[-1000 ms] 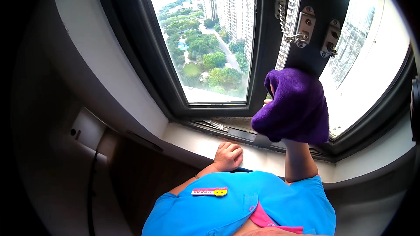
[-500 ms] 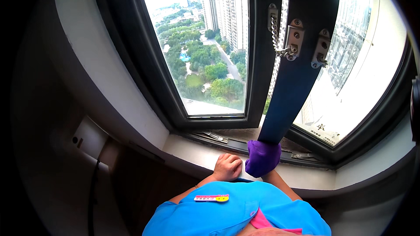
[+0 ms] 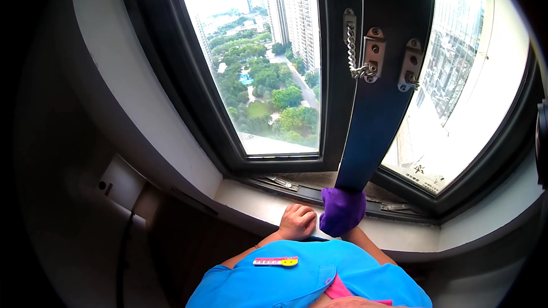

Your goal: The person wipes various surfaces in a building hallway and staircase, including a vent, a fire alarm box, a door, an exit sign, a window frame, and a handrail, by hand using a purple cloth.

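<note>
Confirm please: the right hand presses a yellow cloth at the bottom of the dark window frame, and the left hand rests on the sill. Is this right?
Not quite: the cloth is purple, not yellow, as the head view shows. The right hand is wrapped in it and hidden, pressing at the bottom of the dark window frame, and the left hand rests on the sill.

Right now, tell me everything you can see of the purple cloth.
The purple cloth is a soft, fuzzy fabric, bunched into a rounded lump that covers the right hand so that no fingers show. It sits at the foot of the open window sash's dark frame edge, pressed against its lower end, just above the pale window sill. The left hand rests on the sill beside it, close but apparently not touching.
</note>
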{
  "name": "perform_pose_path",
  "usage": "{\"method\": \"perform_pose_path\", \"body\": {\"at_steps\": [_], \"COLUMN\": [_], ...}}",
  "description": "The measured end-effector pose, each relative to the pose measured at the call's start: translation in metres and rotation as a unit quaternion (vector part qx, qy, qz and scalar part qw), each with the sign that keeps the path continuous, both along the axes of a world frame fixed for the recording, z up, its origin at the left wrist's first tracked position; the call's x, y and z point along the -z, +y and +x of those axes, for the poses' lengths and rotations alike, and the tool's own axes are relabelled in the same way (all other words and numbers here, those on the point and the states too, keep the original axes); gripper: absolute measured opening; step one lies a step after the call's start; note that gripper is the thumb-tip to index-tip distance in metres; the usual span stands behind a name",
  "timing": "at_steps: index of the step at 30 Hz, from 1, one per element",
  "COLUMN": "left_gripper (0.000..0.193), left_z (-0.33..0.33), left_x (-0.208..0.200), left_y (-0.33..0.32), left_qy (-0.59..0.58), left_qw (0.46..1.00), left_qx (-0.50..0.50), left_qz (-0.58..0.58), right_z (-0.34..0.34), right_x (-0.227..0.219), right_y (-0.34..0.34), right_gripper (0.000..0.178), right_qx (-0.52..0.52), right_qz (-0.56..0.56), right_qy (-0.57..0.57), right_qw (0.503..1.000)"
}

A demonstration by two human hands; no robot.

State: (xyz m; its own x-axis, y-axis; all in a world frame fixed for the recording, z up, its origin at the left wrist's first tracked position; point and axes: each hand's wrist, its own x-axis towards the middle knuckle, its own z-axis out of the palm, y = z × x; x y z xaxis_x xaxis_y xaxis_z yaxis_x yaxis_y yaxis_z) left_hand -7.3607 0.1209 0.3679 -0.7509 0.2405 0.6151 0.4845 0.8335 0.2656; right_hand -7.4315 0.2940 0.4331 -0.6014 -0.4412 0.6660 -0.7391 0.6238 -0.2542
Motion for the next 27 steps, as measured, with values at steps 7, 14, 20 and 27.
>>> {"method": "perform_pose_path", "body": {"at_steps": [7, 14, 20, 27], "left_gripper": [0.013, 0.014, 0.014, 0.013], "left_z": [0.0, 0.0, 0.001, 0.002], "left_x": [-0.001, 0.001, -0.003, -0.003], "left_y": [-0.002, -0.002, -0.004, -0.001], "left_qy": [-0.002, -0.003, -0.005, -0.005], "left_qw": [1.0, 1.0, 1.0, 1.0], "left_qx": [0.002, -0.001, 0.0, -0.001], "left_qz": [-0.004, -0.008, -0.009, -0.009], "right_z": [0.001, 0.001, 0.005, 0.007], "right_x": [0.004, 0.004, -0.008, -0.008], "right_y": [0.0, 0.001, 0.003, 0.0], "right_gripper": [0.023, 0.018, 0.016, 0.024], "right_qx": [0.001, -0.031, -0.067, -0.021], "right_qz": [0.041, 0.01, -0.014, 0.008], "right_qy": [-0.061, -0.041, -0.035, -0.044], "right_qw": [0.997, 0.999, 0.997, 0.999]}}
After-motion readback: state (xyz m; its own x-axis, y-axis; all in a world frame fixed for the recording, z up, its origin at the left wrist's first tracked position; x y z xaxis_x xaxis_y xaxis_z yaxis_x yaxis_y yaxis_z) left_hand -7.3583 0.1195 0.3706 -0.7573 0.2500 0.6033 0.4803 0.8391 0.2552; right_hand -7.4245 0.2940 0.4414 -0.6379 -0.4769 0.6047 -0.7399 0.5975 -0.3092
